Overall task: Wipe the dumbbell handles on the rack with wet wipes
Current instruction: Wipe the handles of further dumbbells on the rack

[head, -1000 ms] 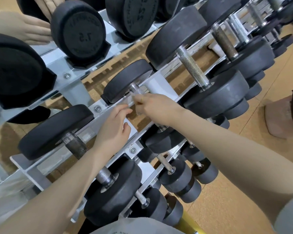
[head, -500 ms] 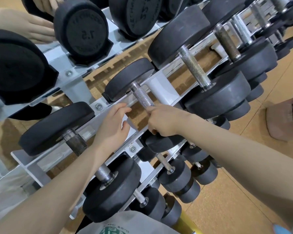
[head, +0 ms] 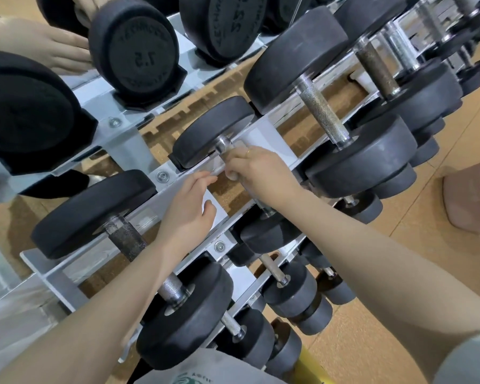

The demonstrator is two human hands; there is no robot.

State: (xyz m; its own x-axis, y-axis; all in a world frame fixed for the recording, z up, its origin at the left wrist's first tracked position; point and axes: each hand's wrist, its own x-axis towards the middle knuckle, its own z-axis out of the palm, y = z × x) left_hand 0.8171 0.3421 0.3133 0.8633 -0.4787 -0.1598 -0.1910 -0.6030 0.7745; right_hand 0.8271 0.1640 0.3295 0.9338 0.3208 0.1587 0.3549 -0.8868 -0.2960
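Dumbbell handle (head: 223,142) on the rack's middle tier pokes out just above the right hand (head: 261,173), whose fingers curl around it with a white wet wipe (head: 231,174) bunched underneath. Just beside it, the left hand (head: 189,209) rests with straight fingers on the grey rack rail (head: 161,189), holding nothing. A darker-handled dumbbell (head: 128,241) lies under the left forearm, and a larger one (head: 323,112) sits to the right. A plate marked 7.5 (head: 135,49) stands on the upper shelf. Mirrored hands appear at top left.
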